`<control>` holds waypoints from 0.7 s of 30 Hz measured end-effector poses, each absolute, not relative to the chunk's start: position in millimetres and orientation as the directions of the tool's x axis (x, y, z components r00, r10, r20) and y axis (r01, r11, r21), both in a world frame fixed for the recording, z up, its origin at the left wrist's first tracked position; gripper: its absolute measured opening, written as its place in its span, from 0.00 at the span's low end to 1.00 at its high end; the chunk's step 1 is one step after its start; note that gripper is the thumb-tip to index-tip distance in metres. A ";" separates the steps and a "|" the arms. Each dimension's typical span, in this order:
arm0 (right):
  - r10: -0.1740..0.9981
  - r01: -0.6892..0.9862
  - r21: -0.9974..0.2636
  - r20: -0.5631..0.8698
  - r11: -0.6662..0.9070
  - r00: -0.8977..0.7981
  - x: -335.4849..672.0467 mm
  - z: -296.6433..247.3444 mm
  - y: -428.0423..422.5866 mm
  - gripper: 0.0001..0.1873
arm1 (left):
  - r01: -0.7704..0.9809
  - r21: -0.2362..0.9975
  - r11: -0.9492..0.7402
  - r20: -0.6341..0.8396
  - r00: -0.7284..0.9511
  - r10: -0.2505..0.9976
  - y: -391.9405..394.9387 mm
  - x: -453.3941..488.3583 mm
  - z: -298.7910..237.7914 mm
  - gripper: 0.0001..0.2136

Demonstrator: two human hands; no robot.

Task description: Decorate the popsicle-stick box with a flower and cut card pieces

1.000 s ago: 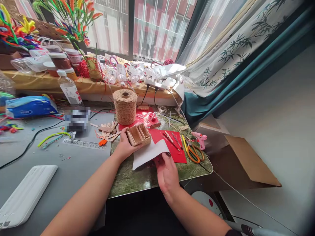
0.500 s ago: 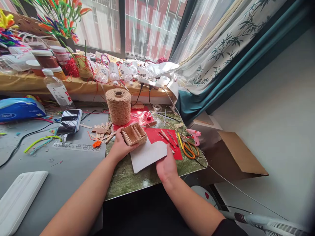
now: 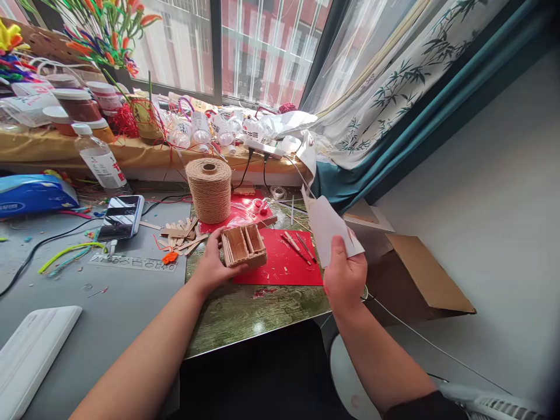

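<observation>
The small brown compartmented box (image 3: 244, 245) is hiding some fingers of the bare left hand (image 3: 210, 265). The bare right hand (image 3: 347, 277) and bent white paper sheet (image 3: 324, 224) are blocking part of the green wood-grain tabletop (image 3: 245, 318) — and a glossy blue packet (image 3: 35, 196) is running out of view. Small lettering on the clear plastic bottle (image 3: 100, 158) is escaping me.

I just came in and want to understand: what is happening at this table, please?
A person's left grip holds a small divided box, its open top showing. The right grip holds a bent white sheet, to the box's right. A red sheet lies on the table. Behind the box stands a twine spool; wooden craft sticks lie in a pile to its left.
</observation>
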State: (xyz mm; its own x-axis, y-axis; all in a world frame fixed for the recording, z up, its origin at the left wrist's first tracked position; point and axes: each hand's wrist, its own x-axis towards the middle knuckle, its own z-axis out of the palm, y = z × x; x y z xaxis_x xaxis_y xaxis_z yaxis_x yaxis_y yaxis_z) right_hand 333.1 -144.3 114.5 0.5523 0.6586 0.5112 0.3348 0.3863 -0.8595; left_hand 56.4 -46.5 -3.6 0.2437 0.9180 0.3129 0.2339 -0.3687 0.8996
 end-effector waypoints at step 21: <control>0.818 0.809 -0.186 0.286 0.558 -0.498 268.2 73.3 -87.4 0.22 | 0.350 0.815 -0.461 0.262 0.486 0.833 -56.9 65.7 -14.3 0.61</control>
